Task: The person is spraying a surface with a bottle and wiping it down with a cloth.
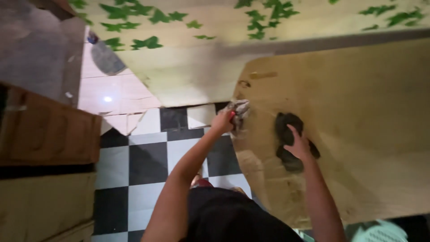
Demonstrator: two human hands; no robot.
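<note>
Dark, limp cloth (289, 139) lies bunched on the tan plywood sheet (358, 134), pressed flat under the right hand (299, 147), fingers spread on it. The left hand (222, 122) grips a grey crumpled rag (238, 113) at the board's left edge — fingers closed around it, seemingly. Both cloths look soft, light, easily gathered anywhere; the board looks stiff and rough — over checkered tiles (148, 157).
</note>
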